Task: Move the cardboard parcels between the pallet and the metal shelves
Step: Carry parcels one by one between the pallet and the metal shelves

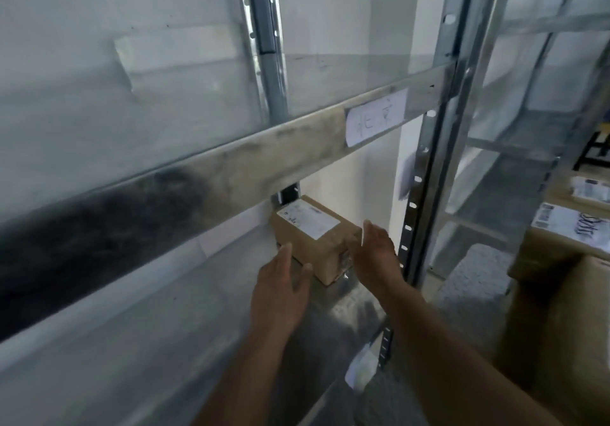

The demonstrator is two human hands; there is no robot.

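A small cardboard parcel (313,240) with a white label on top sits at the back right of a metal shelf (185,313). My left hand (280,290) hovers open just in front of the parcel's left side. Beside the parcel's right end is my right hand (374,254), open with the palm turned toward the box and very close to it. I cannot tell whether it touches. Neither hand holds anything.
The upper shelf's beam (231,168) with a white paper label (374,117) runs across just above the hands. A perforated upright (425,174) stands right of the parcel. More labelled cardboard parcels (567,237) are stacked at the far right.
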